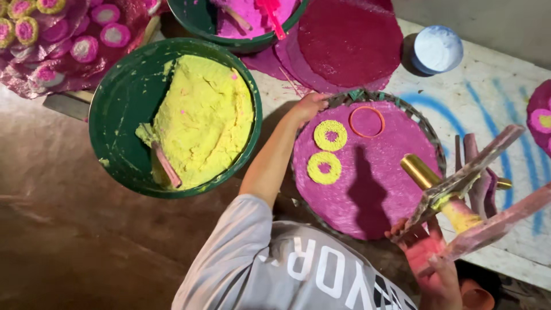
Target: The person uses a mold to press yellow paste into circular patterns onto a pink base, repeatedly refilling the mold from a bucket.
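Fingers (313, 103) grip the round magenta-coated tray's rim (338, 99) — right fingers (422, 244) clamp a paste-smeared wooden press (470, 189).

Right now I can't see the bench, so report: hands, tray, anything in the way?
Left hand grips round woven tray's rim. Right hand holds pink-stained wooden press. Two yellow rings on the tray's magenta sheet.

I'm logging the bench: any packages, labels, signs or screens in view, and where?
No packages, labels, signs or screens.
Shirt lettering: bottom centre, white block letters on grey.
Blue streaks: right, sprayed on the white table, no sign.
Tubs: green, round, unlabelled.
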